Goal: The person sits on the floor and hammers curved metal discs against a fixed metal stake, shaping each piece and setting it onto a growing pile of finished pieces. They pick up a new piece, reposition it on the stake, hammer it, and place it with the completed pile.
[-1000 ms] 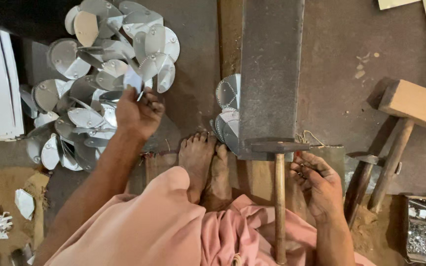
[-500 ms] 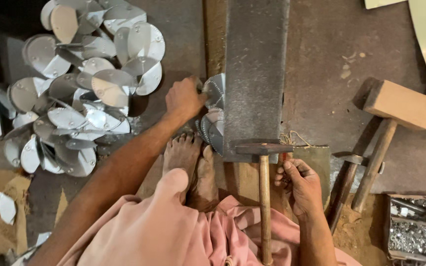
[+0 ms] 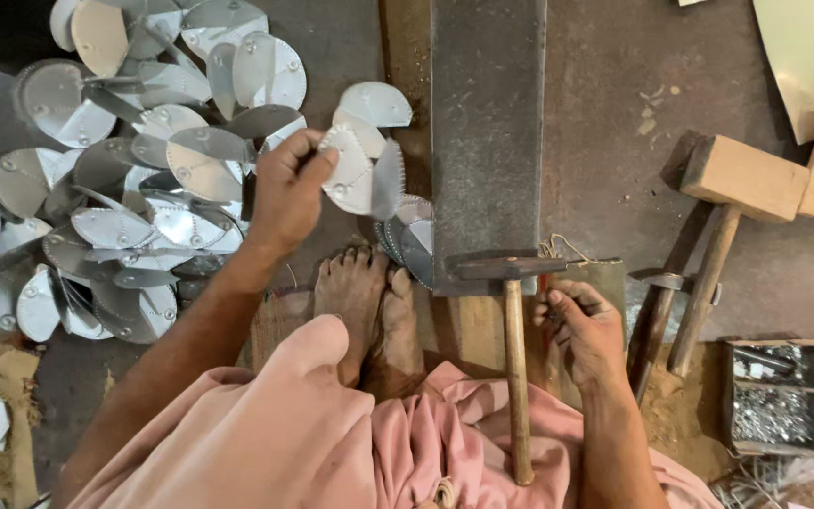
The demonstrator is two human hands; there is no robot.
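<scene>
My left hand (image 3: 289, 193) grips a silvery, half-round sheet-metal piece (image 3: 355, 170) with a toothed edge, holding it up just left of a long dark steel slab (image 3: 487, 132). A small stack of similar pieces (image 3: 414, 240) lies below it, against the slab and my bare feet (image 3: 365, 292). My right hand (image 3: 588, 330) rests at the slab's near end with fingers curled together, right of a hammer (image 3: 516, 377). The hammer's head lies on the slab's edge. Whether the right fingers pinch anything small is unclear.
A big heap of the same silvery pieces (image 3: 124, 198) covers the floor at left. Right of the slab lie a wooden mallet (image 3: 741, 179), a second dark tool (image 3: 657, 311) and an open box of small metal bits (image 3: 774, 410). Pink cloth covers my legs.
My left hand left the big heap, swung right to the small stack by the slab, and now holds one piece raised. The right hand stayed beside the hammer.
</scene>
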